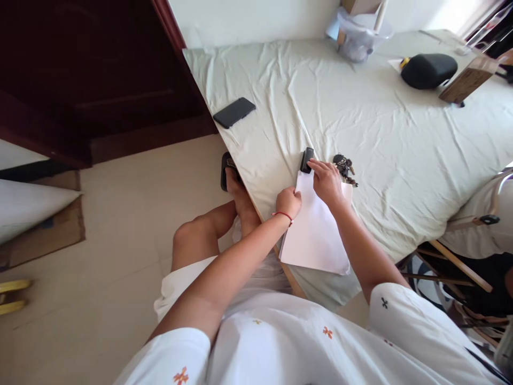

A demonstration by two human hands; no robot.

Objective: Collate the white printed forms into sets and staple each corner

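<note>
A stack of white paper (318,235) lies near the table's front edge. My left hand (287,202) is closed on the stack's left edge, thumb on top, with a red string bracelet at the wrist. At the top left corner of the stack stands a black stapler (306,159). My right hand (326,181) reaches over the top of the paper, its fingertips pressed on the stapler's side. Just beyond that hand lies a bunch of keys (343,164), partly behind the fingers.
The table wears a wrinkled pale green cloth (385,133). A black phone (234,112) rests at its left edge. Farther back are a clear plastic tub (360,40), a black bicycle saddle (428,70) and a brown box (468,83). At right stands a chair (481,214).
</note>
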